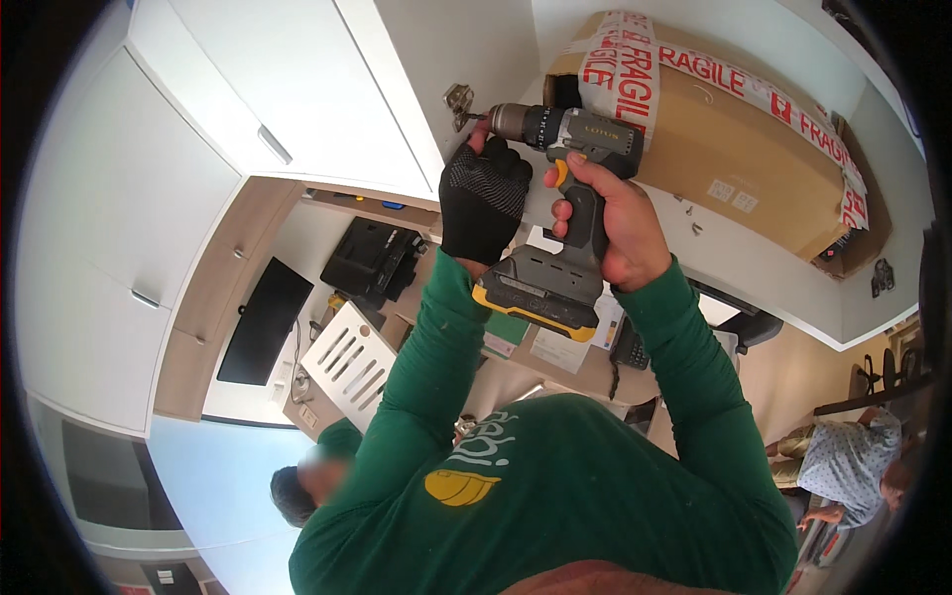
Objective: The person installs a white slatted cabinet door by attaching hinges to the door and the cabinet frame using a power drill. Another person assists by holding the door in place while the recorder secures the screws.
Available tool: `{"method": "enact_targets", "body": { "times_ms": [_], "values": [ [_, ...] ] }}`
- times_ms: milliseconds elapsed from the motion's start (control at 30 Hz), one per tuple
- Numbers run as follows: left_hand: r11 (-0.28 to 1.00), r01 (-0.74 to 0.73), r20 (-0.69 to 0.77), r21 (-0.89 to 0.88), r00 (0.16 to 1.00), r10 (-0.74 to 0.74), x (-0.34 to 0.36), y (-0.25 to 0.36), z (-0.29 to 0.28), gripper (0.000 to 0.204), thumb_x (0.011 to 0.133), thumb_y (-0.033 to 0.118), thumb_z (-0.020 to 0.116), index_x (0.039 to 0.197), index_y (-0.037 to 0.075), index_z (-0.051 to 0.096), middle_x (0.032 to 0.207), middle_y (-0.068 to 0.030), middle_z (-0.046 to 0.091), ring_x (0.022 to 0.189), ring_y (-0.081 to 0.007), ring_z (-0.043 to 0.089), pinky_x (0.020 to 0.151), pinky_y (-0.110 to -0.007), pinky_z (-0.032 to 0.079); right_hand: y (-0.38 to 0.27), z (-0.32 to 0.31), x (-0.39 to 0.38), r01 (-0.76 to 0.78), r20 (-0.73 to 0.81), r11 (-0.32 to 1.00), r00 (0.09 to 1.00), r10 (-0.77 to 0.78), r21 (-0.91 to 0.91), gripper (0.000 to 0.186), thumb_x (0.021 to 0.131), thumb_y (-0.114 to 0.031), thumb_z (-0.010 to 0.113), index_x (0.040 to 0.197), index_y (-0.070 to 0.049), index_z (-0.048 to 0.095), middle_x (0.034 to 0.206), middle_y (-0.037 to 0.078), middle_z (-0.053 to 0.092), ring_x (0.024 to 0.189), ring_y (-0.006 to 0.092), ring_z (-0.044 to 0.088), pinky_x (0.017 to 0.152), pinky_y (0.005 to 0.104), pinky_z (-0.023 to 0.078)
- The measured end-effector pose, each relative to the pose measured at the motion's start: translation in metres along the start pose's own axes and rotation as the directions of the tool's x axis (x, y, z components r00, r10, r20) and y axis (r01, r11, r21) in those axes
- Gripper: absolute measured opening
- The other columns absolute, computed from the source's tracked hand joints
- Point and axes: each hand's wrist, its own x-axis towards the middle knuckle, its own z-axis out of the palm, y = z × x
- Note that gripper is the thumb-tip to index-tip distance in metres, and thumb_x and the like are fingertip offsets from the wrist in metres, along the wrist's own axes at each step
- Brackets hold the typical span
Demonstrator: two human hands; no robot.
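My right hand [625, 228] grips a grey and yellow cordless drill [595, 139] held sideways, its bit pointing left at a metal hinge [458, 104] on the white cabinet's side panel [431, 59]. My left hand [484, 198], in a black fingerless dotted glove, is raised at the front of the chuck, fingertips bent together near the bit and hinge; what they hold is hidden. Small metal pieces [694, 223] lie on the white shelf [793, 297] behind the drill.
A taped cardboard box [734, 159] fills the shelf. Below are a desk [555, 372], printer [367, 258], dark monitor [263, 322] and slotted white board [347, 362]. A co-worker in green [337, 436] is at lower left; another person [843, 461] is at right.
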Motion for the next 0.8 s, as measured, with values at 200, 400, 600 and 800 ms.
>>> {"method": "enact_targets", "body": {
  "times_ms": [200,400,600,800],
  "values": [
    [0.758,0.044,-0.076,-0.65,0.989,-0.123,0.005,-0.003,0.011,0.021,0.097,0.01,0.059,0.115,-0.001,0.058,0.106,-0.0061,0.064,0.098,-0.0136,0.061,0.087,-0.03,0.049,-0.004,0.001,-0.002,-0.005,-0.002,0.999,1.0,0.005,-0.038,0.024,0.097,-0.024,0.064,0.113,-0.006,0.059,0.096,0.007,0.066,0.066,0.0133,0.059,0.056,0.0298,0.053],
    [0.869,-0.091,-0.174,-0.486,0.985,0.006,0.009,-0.018,0.022,0.027,0.103,0.011,0.052,0.127,-0.002,0.054,0.113,-0.0069,0.063,0.099,-0.0122,0.059,0.087,-0.028,0.05,-0.008,0.001,-0.003,-0.008,0.0,0.999,1.0,0.008,-0.04,0.024,0.097,-0.024,0.063,0.113,-0.006,0.057,0.097,0.007,0.066,0.066,0.0136,0.058,0.056,0.0296,0.052],
    [0.552,-0.005,-0.099,-0.834,0.985,-0.14,0.012,-0.014,0.024,0.032,0.104,0.012,0.052,0.132,-0.001,0.053,0.113,-0.0082,0.065,0.093,-0.0149,0.061,0.083,-0.028,0.052,-0.009,-0.004,-0.001,-0.005,0.005,0.999,1.0,0.005,-0.036,0.024,0.096,-0.024,0.066,0.11,-0.006,0.061,0.092,0.007,0.068,0.064,0.0137,0.061,0.055,0.0304,0.054],
    [0.91,0.017,-0.267,-0.414,0.954,-0.139,0.009,0.009,0.023,0.029,0.105,0.02,0.054,0.125,-0.002,0.054,0.114,-0.0067,0.06,0.094,-0.0148,0.057,0.083,-0.028,0.05,-0.013,-0.004,-0.004,-0.03,0.013,0.999,0.999,0.03,-0.042,0.022,0.099,-0.024,0.062,0.112,-0.007,0.055,0.097,0.006,0.065,0.066,0.0122,0.058,0.055,0.0283,0.053]
  ]
}}
